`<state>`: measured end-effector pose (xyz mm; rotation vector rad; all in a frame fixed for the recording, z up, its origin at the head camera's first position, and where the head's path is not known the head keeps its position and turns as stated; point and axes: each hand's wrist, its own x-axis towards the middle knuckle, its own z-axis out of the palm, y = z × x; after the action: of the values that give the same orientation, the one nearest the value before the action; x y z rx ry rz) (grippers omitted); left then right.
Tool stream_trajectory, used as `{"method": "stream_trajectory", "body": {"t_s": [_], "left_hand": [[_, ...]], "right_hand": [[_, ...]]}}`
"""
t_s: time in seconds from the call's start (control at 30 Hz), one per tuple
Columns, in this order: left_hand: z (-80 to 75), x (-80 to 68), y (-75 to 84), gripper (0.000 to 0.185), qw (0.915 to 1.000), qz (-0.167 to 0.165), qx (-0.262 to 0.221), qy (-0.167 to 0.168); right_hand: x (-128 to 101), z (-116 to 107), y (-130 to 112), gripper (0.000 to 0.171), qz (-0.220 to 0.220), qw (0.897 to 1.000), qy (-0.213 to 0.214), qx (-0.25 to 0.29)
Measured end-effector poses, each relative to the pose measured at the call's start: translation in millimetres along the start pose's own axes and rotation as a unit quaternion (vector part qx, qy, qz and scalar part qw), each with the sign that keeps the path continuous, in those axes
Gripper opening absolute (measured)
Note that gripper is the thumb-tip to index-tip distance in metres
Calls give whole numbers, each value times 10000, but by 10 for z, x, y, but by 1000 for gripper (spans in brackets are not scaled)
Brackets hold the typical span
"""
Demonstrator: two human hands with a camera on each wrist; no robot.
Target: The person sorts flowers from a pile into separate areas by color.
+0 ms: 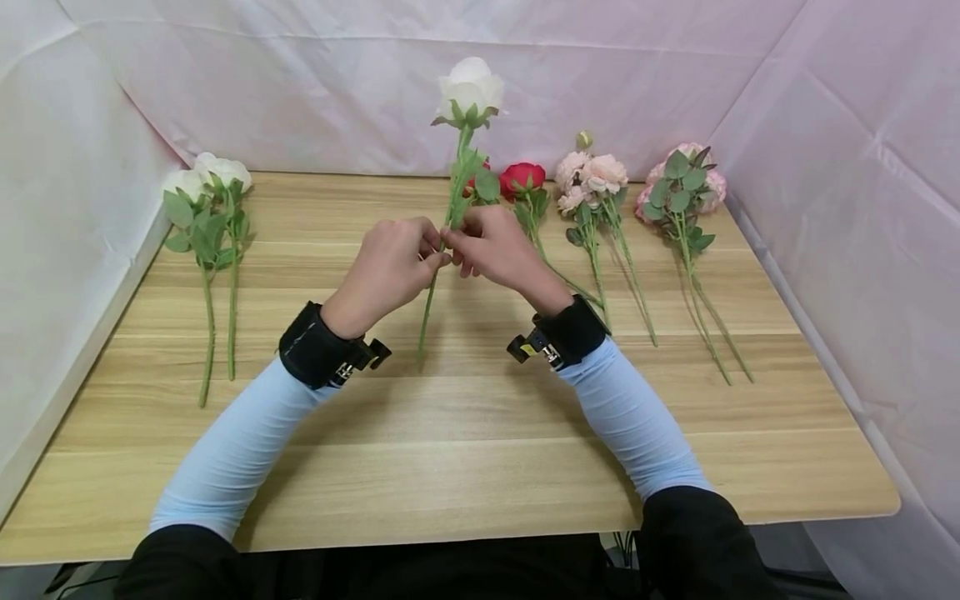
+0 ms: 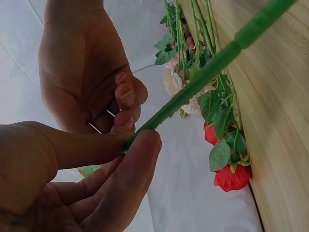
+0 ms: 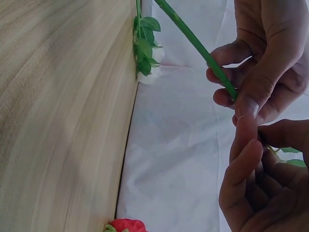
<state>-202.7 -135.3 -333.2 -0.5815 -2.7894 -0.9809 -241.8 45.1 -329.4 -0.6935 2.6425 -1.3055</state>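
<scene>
A single white rose (image 1: 471,87) stands nearly upright over the middle of the table, bloom at the top, its green stem slanting down. My left hand (image 1: 390,267) pinches that stem between thumb and fingertips, as the left wrist view also shows with the stem (image 2: 203,79) running out past the fingers. Just above, close against it, my right hand (image 1: 501,250) pinches at the stem beside the leaves with thumb and forefinger. In the right wrist view the two hands' fingertips meet, and the right fingers (image 3: 246,159) partly hide what they pinch.
White roses (image 1: 217,171) lie at the table's left. Red roses (image 1: 522,177), pale pink flowers (image 1: 603,175) and a darker pink bunch (image 1: 716,187) lie toward the right, blooms near the back edge. White cloth (image 1: 300,92) hangs behind the wooden table (image 1: 480,467) and at both sides.
</scene>
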Motion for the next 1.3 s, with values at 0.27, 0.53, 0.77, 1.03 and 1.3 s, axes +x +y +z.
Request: {"method": "stream_trajectory", "body": {"t_s": [0.27, 0.53, 0.77, 1.03, 1.3], "left_hand": [[18, 8, -14, 15, 9999, 82, 51, 65], [-8, 5, -53, 15, 9998, -16, -136, -109], [-175, 43, -133, 21, 9992, -246, -172, -251], [-473, 28, -320, 27, 9982, -552, -186, 174], [-537, 5, -351, 29, 9978, -445, -265, 418]], "right_hand": [[-1, 6, -8, 24, 46, 9998, 164, 72], [29, 37, -13, 24, 138, 9994, 260, 204], [98, -2, 86, 22, 289, 9987, 259, 329], [414, -75, 19, 35, -96, 9847, -179, -1728], [791, 195, 11, 36, -129, 9375, -596, -3426]]}}
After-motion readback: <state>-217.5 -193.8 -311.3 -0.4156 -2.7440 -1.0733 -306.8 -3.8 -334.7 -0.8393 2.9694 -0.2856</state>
